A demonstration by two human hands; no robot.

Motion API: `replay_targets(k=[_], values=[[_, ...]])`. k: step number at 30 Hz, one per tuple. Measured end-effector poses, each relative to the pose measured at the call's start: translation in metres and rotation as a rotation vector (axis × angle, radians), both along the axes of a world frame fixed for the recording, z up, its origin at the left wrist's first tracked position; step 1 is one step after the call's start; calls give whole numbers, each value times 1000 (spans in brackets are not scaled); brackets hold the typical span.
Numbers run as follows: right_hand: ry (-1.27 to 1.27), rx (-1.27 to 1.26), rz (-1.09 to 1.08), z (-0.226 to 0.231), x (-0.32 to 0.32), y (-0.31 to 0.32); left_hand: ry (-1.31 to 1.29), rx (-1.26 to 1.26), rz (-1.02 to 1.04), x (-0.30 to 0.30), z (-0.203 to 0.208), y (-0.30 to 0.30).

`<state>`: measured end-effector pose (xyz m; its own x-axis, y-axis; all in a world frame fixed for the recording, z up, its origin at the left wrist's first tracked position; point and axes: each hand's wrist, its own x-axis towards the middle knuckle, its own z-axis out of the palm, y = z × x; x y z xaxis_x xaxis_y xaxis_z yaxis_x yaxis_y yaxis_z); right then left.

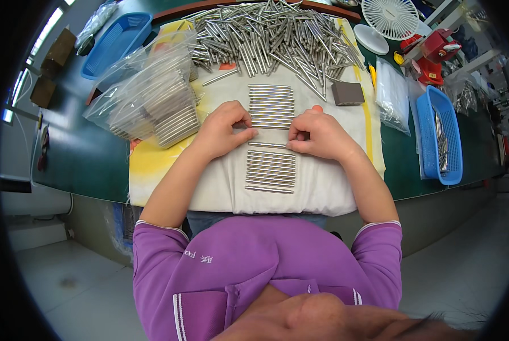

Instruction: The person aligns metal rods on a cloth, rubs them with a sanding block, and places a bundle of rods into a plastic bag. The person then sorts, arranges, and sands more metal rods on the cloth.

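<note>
Slim metal rods lie side by side in two stacked rows on the white cloth: an upper row (271,106) and a lower row (270,170). One single metal rod (267,145) lies across the gap between them. My left hand (227,128) is curled, its thumb and index tips at the left ends of the upper row's lowest rods. Opposite, my right hand (320,133) is pinched at the right side, its thumb by the single rod's right end and its fingers beside the upper row. The fingertips partly hide the rod ends.
A big heap of loose rods (277,40) covers the far side. Clear plastic bags of rods (158,102) lie at left, near a blue basket (118,45). On the right are a dark block (348,94), plastic bags (391,94), and another blue basket (450,136).
</note>
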<state>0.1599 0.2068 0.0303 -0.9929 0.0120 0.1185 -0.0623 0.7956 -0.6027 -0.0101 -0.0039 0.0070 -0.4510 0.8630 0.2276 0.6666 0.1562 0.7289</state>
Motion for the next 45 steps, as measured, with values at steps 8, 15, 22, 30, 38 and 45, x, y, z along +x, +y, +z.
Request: replay_targets(k=[8, 15, 22, 30, 38, 45], values=[[85, 104, -90, -10, 0, 3, 54, -6, -231, 2, 3, 0], [-11, -14, 1, 0, 0, 2, 99, -3, -183, 3, -2, 1], [59, 70, -48, -6, 0, 4, 126, 4, -152, 2, 0, 1], [22, 7, -55, -1, 0, 4, 153, 8, -142, 3, -1, 0], [49, 63, -63, -4, -1, 3, 174, -18, -138, 2, 0, 0], [35, 88, -97, -7, -1, 3, 87, -64, -122, 5, 3, -1]])
